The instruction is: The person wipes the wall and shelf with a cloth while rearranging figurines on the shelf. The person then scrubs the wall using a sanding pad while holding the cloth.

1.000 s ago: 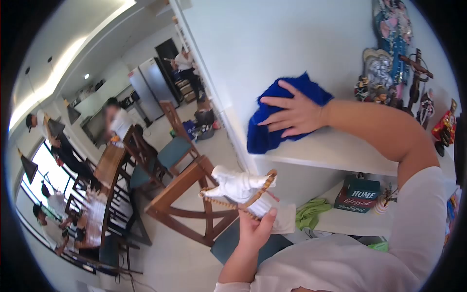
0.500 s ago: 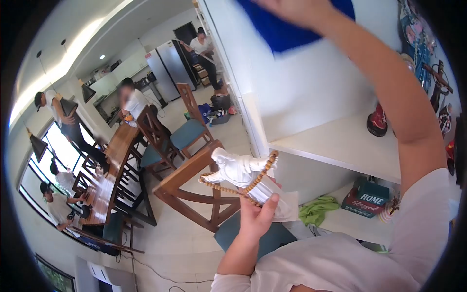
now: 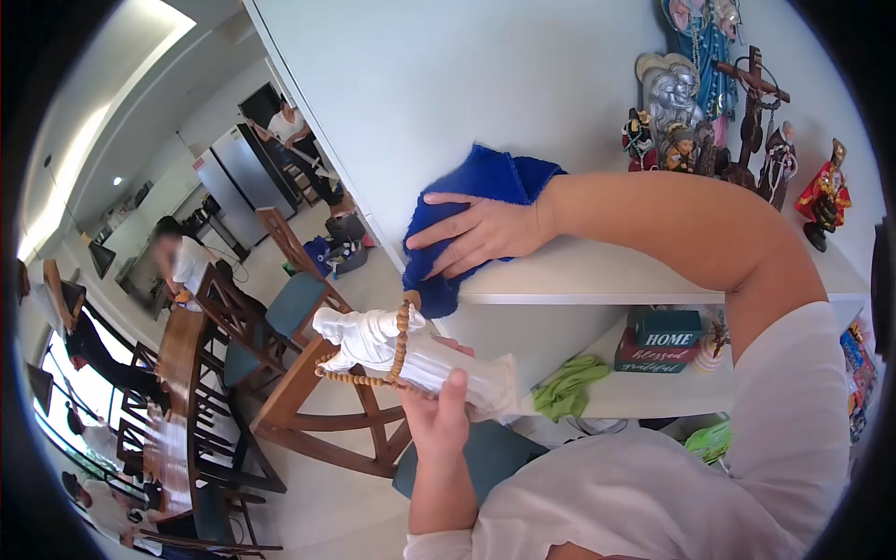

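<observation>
Left hand [image 3: 437, 415]: gripping white statue [image 3: 369, 340], beads [image 3: 401, 342] draping across it
Right hand [image 3: 487, 231]: spreading fingers open over blue cloth [image 3: 495, 175], shelf's [image 3: 597, 273] left end
Figurines [image 3: 672, 96]: standing right

White wall [image 3: 373, 84] | pale floor [image 3: 317, 499] | long wooden table [image 3: 179, 411] (glossy) | steel fridge [image 3: 238, 177] | bright windows [image 3: 93, 383]

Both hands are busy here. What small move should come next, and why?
I'd probably slide the right hand and blue cloth along the shelf toward the figurines, stopping short of them: the cloth sits at the opposite end, bare shelf shows below the forearm, and the left hand holds the white statue off that shelf.
</observation>
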`<state>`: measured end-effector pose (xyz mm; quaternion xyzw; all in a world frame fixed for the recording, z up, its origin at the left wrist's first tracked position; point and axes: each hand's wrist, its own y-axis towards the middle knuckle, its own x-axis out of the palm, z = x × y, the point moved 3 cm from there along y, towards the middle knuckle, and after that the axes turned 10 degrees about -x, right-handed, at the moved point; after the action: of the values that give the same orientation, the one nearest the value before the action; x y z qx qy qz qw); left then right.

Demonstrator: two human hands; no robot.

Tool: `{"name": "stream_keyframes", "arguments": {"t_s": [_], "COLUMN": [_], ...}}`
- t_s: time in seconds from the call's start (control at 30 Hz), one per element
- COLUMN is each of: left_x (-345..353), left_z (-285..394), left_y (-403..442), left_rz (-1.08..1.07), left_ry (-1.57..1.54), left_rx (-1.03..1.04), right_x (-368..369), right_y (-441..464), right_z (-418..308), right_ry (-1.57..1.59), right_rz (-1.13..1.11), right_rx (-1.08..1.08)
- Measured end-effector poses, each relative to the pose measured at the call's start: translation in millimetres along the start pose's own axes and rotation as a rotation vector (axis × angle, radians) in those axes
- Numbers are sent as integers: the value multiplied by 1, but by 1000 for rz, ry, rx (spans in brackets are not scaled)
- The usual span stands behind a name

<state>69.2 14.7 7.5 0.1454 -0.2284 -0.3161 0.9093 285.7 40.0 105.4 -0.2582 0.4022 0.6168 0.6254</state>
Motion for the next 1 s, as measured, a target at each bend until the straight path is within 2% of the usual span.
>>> {"name": "stream_keyframes", "arguments": {"t_s": [0.1, 0.23, 0.4, 0.5, 0.57, 0.67, 0.77, 0.8, 1.0], "left_x": [1, -7, -6, -9, 0, 0, 0, 1, 11], "left_z": [0, 5, 3, -3, 3, 6, 4, 2, -1], "left_y": [4, 3, 3, 1, -1, -1, 3, 5, 14], "left_rz": [0, 21, 19, -27, -33, -20, -14, -18, -86], "left_ry": [-14, -1, -2, 15, -55, -74, -89, -87, -91], "left_rx": [-9, 3, -9, 30, 51, 46, 47, 49, 1], "right_x": [-19, -49, -19, 10, -1, -47, -37, -28, -49], "right_y": [1, -35, 5, 33, 46, 50, 33, 24, 4], "right_z": [-5, -11, -6, 5, 2, -19, -45, -54, -68], "right_ry": [14, -53, -69, -93, -259, -303, -151, -50, 464], "right_rz": [-13, -148, 27, 275, 198, 307, 124, 25, -219], "right_rx": [18, 14, -22, -58, 23, 331, 706, 791, 1194]}}
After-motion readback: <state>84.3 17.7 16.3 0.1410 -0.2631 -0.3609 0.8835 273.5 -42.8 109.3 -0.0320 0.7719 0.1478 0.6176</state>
